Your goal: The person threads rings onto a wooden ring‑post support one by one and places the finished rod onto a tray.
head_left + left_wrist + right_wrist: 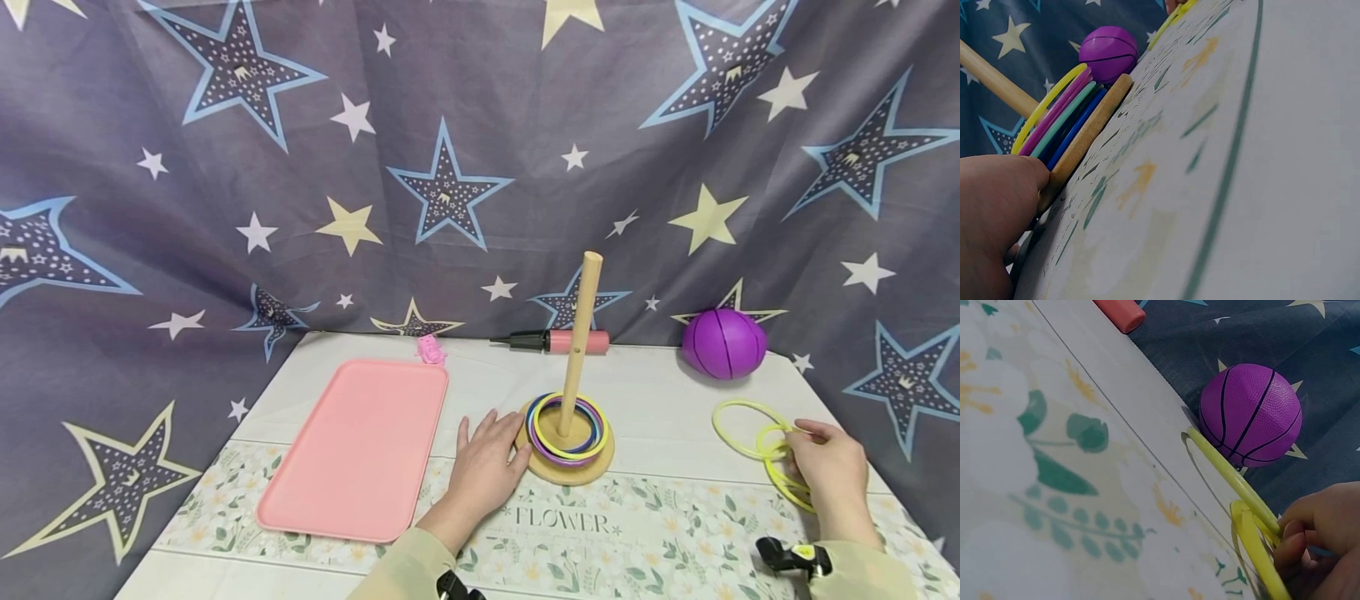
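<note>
A wooden peg (pixel 581 333) stands upright on a round wooden base (pixel 567 477). Stacked around its foot are yellow (pixel 1047 103), purple (pixel 1060 111), green (pixel 1065 119) and blue (pixel 1079 128) rings. My left hand (pixel 486 467) rests against the base's left side, fingers extended and thumb at its edge. Over at the right of the table, my right hand (pixel 828 462) pinches a yellow ring (pixel 1260 550) between thumb and fingers. Another yellow ring (pixel 738 403) overlaps it and reaches out to the left of the hand.
A pink tray (pixel 360 450) lies left of the left hand. Along the back edge are a small pink toy (pixel 431 350), a red and black hand pump (pixel 577 341) and a purple ball (pixel 724 344). A starry curtain (pixel 442 75) hangs behind the table.
</note>
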Action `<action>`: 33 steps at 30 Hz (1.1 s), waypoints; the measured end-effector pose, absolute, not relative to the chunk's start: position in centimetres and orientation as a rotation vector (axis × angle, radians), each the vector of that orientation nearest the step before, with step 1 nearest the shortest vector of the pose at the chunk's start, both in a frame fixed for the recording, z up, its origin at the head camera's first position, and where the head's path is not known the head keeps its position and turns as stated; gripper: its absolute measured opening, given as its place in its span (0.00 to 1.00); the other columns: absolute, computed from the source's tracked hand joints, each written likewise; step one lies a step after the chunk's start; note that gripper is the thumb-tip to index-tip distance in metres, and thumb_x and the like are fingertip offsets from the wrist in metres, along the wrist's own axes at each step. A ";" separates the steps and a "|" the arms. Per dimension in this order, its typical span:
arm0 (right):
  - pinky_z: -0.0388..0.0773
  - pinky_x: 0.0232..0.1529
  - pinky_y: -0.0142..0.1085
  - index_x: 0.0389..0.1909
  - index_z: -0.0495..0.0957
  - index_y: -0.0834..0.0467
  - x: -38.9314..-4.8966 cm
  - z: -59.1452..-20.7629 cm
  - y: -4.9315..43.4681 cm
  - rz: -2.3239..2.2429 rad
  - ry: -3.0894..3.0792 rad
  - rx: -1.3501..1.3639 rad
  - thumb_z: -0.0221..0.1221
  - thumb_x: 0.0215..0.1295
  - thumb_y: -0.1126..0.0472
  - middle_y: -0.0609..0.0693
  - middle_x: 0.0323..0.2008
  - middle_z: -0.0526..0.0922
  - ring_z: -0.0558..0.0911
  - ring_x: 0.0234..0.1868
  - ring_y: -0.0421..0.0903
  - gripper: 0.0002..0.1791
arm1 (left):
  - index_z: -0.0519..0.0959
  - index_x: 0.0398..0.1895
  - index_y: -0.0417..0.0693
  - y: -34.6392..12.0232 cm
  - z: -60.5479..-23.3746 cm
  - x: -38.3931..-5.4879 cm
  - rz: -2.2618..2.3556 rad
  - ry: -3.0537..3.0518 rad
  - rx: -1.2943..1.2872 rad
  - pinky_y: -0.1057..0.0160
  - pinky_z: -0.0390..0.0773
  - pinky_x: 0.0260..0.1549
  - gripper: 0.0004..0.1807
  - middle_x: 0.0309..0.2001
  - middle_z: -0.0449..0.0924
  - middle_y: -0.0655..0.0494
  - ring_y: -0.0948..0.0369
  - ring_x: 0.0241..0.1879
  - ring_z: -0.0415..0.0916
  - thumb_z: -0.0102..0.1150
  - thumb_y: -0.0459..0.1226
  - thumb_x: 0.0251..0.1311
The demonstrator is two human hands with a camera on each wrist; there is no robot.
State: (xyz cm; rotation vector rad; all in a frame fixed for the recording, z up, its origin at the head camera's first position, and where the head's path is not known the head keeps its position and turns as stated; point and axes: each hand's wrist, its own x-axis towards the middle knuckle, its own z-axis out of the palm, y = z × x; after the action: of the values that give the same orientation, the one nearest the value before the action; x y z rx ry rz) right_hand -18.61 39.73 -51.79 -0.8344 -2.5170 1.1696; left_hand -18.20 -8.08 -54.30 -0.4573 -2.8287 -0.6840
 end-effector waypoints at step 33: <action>0.79 0.24 0.30 0.61 0.85 0.67 -19.6 -51.0 36.9 1.242 -2.496 -0.476 0.64 0.81 0.53 0.36 0.29 0.83 0.81 0.25 0.38 0.22 | 0.76 0.80 0.49 -8.1 -54.3 -18.2 -0.697 -2.817 -0.459 0.27 0.45 0.81 0.29 0.76 0.77 0.53 0.43 0.81 0.64 0.59 0.48 0.82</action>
State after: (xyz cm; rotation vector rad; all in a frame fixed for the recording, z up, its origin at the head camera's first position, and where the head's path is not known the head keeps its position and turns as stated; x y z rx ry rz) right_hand -19.61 36.85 -50.96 -0.4762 -2.4962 1.2418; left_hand -18.20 -8.10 -54.31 -0.4586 -2.8175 -0.6973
